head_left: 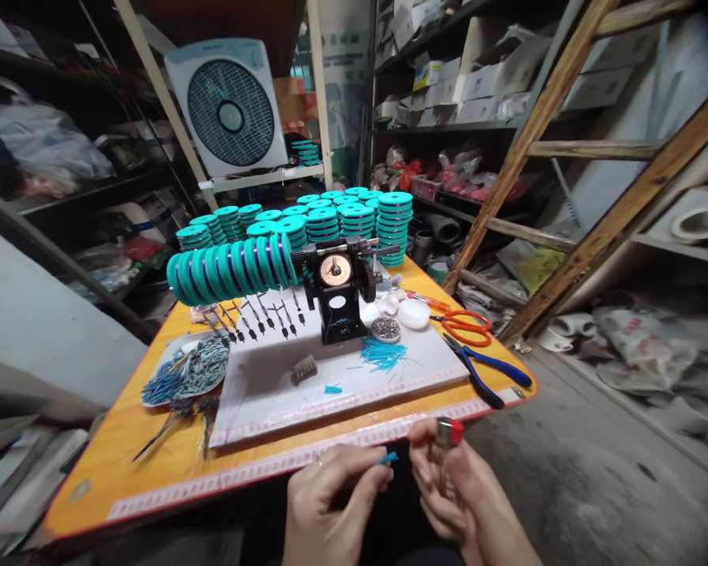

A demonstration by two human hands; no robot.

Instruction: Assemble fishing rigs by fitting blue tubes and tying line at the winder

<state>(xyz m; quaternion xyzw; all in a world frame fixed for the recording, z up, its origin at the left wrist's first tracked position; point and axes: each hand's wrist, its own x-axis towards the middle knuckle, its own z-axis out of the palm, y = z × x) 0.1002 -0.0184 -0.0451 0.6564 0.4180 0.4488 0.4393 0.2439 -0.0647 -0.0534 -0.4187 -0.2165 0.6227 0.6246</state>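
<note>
My left hand is closed, pinching some short thin blue tube pieces between thumb and forefinger. To its right my right hand grips a lighter with a metal top and a red button; most of its body is hidden by the fingers. Both hands are in front of the table's near edge, a small gap apart. On the white board beyond them lies a loose pile of similar blue pieces, with a smaller bunch nearer the front.
A black winding machine carries a row of teal spools. Stacked teal spools stand behind it. Blue-handled pliers, orange scissors and a dish of small metal parts lie right; a tray of blue-grey pieces sits left.
</note>
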